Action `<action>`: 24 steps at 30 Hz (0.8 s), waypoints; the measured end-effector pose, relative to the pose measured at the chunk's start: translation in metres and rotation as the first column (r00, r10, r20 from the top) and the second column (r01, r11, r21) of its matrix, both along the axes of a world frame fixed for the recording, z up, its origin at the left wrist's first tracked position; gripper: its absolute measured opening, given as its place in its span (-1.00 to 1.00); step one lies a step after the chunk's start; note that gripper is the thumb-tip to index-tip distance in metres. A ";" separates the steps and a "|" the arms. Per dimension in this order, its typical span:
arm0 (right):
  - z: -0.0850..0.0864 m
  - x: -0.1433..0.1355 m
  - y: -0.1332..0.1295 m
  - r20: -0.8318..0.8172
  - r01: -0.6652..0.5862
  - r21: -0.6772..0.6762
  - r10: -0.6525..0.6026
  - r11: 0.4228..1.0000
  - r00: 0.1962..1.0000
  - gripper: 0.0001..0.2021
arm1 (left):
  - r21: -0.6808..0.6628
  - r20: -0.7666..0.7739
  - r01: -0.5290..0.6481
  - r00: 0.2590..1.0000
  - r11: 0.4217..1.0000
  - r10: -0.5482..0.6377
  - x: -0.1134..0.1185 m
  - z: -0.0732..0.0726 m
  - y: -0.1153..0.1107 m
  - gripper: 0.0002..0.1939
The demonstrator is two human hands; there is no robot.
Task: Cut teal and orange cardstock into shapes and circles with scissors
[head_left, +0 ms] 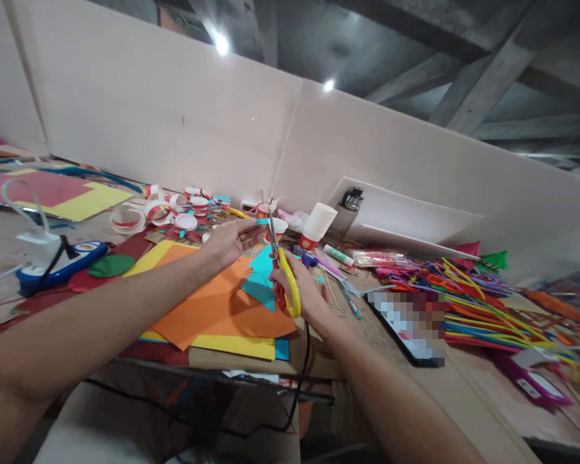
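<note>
My left hand [232,243] pinches a small strip of blue paper [261,221] above the table. Around the handles of yellow and red scissors [290,283] my right hand [297,280] is closed. The scissor blades point upward, right beside the blue strip. Below both hands lie a larger piece of blue paper [262,278] and overlapping orange sheets [207,309] on yellow ones [236,347]. A white paper cup [276,228] stands just behind the blades.
Stacked cups [319,222] and a dark bottle [348,209] stand at the back. A phone [406,328] and colourful pipe cleaners [483,316] lie on the right. Cut cups [159,211] and a blue power strip [60,267] are on the left. A black cable [305,361] hangs over the front edge.
</note>
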State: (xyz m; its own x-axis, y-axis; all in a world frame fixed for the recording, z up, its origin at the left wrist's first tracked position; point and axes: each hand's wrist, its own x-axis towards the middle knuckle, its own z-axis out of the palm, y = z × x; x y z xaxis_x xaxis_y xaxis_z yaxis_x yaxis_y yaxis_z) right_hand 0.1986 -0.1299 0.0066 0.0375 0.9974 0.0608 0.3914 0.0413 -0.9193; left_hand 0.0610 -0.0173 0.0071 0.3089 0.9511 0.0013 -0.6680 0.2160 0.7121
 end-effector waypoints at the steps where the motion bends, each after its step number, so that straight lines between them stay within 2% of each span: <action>1: -0.002 0.000 0.001 -0.008 -0.007 0.000 0.007 1.000 1.000 -0.64 | -0.004 0.001 0.000 1.000 1.000 0.000 0.000 0.000 -0.001 -0.92; 5: -0.010 0.004 0.004 -0.007 -0.028 0.050 0.028 0.998 1.000 -0.71 | -0.004 0.013 -0.011 1.000 1.000 0.011 0.002 0.000 -0.002 -0.92; 15: -0.025 0.009 0.011 0.002 -0.064 0.101 0.064 0.993 0.998 -0.67 | -0.024 0.043 -0.014 0.999 1.000 0.015 0.003 0.000 -0.003 -0.93; 24: -0.024 0.006 0.009 -0.022 -0.063 0.121 0.066 0.991 0.998 -0.67 | -0.020 0.058 -0.017 0.998 1.000 0.018 0.004 -0.002 -0.002 -0.92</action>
